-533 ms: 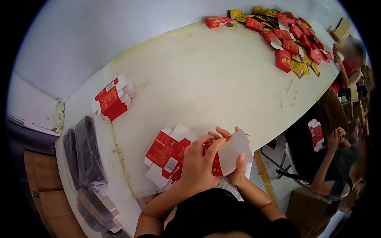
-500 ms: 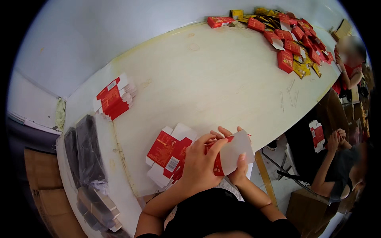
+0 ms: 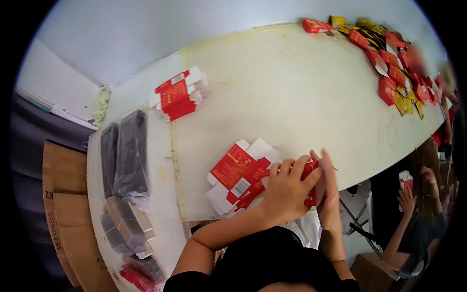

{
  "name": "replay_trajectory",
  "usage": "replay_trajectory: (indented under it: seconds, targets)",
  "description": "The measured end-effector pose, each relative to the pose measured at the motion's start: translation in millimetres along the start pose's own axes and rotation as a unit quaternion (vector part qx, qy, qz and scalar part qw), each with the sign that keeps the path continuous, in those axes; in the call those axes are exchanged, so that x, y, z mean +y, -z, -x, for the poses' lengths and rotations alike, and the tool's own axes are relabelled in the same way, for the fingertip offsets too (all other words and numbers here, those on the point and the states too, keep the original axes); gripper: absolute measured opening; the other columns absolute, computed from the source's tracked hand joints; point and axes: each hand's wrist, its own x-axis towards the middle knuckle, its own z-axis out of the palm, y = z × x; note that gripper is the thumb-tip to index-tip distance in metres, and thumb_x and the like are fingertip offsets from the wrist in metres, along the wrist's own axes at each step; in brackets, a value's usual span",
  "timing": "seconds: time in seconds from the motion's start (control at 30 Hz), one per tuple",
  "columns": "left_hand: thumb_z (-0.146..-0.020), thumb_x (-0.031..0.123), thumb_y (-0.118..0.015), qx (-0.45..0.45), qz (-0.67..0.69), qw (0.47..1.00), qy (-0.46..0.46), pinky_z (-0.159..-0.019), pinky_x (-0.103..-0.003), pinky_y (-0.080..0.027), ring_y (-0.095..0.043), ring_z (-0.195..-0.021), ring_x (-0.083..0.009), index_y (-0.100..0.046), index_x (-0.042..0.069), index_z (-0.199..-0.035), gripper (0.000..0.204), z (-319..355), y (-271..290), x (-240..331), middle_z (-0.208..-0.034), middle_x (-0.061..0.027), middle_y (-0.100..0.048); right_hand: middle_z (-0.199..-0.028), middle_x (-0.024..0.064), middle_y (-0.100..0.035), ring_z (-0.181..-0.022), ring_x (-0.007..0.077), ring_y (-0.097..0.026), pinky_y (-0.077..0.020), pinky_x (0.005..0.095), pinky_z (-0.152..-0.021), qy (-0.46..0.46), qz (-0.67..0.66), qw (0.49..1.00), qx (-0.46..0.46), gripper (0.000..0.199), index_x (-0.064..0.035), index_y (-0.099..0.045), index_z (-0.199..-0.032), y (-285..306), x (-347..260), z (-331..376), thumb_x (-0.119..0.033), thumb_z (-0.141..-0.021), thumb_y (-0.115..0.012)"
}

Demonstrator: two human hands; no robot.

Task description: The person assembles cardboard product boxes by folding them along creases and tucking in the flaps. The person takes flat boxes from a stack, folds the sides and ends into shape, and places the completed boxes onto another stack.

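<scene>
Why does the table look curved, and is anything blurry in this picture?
Head view: the fisheye lens bends the table edge toward the dark round rim; the left hand and right hand on the red carton look slightly soft; the far corner is blurred; lighting is even.

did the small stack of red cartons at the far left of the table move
No. The stack of red cartons sits at the same spot beside the black wrapped bundles.
</scene>
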Motion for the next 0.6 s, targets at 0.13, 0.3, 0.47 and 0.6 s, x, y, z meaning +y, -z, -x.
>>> replay_trajectory:
  seconds: [0.13,0.3,0.47,0.6]
  targets:
    - [-0.062,0.015,-0.071,0.051,-0.008,0.999,-0.017,-0.084,-0.045,-0.032,-0.047,-0.099,-0.0283,-0.043,0.008,-0.131,0.075,2.5,-10.5,-4.1,-0.125,-0.0110,-0.046,-0.141,0.0298,-0.031,-0.130,0.0404,-0.034,-0.0276,0.0414,-0.106,-0.047,0.171,0.983,-0.051,0.075,0.0068,-0.015,-0.143,1.5,-28.3,0.0,-0.040,-0.091,-0.042]
    - [-0.065,0.014,-0.069,0.050,-0.015,0.998,-0.017,-0.083,-0.042,-0.031,-0.049,-0.096,-0.0243,-0.034,0.000,-0.137,0.081,-2.6,-6.0,4.1,-0.118,-0.0096,-0.052,-0.139,0.0274,-0.035,-0.128,0.0376,-0.038,-0.0283,0.0389,-0.106,-0.097,0.110,0.986,-0.079,0.068,0.0027,-0.017,-0.144,11.8,-32.3,2.3,-0.012,-0.084,-0.044]
    - [-0.063,0.017,-0.073,0.019,-0.034,0.999,-0.020,-0.088,-0.043,-0.029,-0.049,-0.103,-0.0267,-0.031,-0.006,-0.135,0.087,-0.4,-8.3,3.6,-0.114,-0.0119,-0.052,-0.140,0.0226,-0.035,-0.130,0.0314,-0.036,-0.0235,0.0364,-0.108,-0.160,-0.035,0.986,-0.038,0.069,-0.0003,-0.014,-0.146,15.9,-28.6,11.2,-0.008,-0.083,-0.040]
    - [-0.065,0.009,-0.067,0.045,-0.045,0.997,-0.034,-0.082,-0.040,-0.031,-0.050,-0.097,-0.0240,-0.040,-0.003,-0.129,0.071,-1.1,-7.4,6.4,-0.111,-0.0114,-0.052,-0.143,0.0201,-0.032,-0.133,0.0287,-0.031,-0.0189,0.0350,-0.110,-0.180,-0.081,0.980,0.010,0.069,-0.0012,-0.011,-0.147,14.9,-22.1,18.1,-0.006,-0.083,-0.037]
